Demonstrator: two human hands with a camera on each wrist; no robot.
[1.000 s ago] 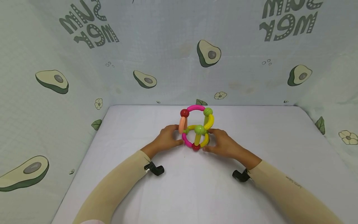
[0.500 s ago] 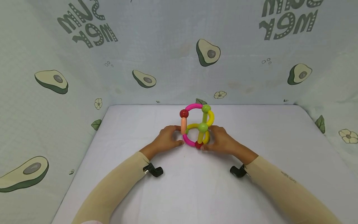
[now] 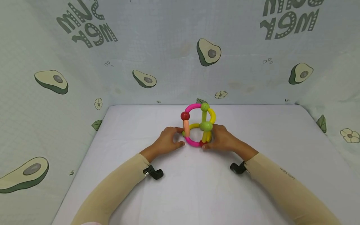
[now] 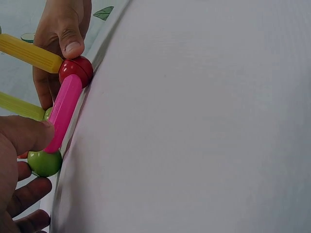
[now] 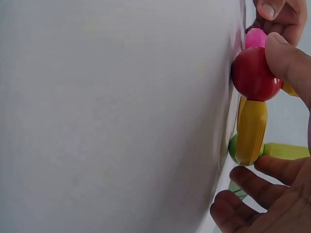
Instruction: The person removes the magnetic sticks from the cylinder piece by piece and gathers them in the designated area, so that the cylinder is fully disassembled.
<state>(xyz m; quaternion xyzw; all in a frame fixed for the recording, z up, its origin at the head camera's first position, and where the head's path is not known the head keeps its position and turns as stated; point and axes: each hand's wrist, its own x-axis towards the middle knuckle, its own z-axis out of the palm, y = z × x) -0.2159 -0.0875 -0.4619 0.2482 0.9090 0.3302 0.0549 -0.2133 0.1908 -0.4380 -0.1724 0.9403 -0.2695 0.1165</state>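
A cube-like frame of magnetic rods and balls stands on the table; its upper red ball (image 3: 185,116) and a peach rod (image 3: 186,128) face left. My right hand (image 3: 225,139) grips its lower right side, thumb on the lower red ball (image 5: 255,73) and a finger at a green ball (image 5: 234,148) behind the yellow rod (image 5: 251,131). On the other side is my left hand (image 3: 167,140), an index finger at the lower green ball (image 4: 44,163). Its thumb overlaps the pink rod (image 4: 65,111) in the left wrist view but is apart from it in the head view.
The white tabletop (image 3: 174,193) meets a cloth backdrop (image 3: 168,47) printed with avocados at the back and sides. Black wrist cameras, one on the left sleeve (image 3: 154,173) and one on the right (image 3: 237,168), hang low over the table.
The magnetic frame has turned counterclockwise as seen from above, its front red ball swinging right. My right hand has shifted slightly left and away from me; the left hand barely moves.
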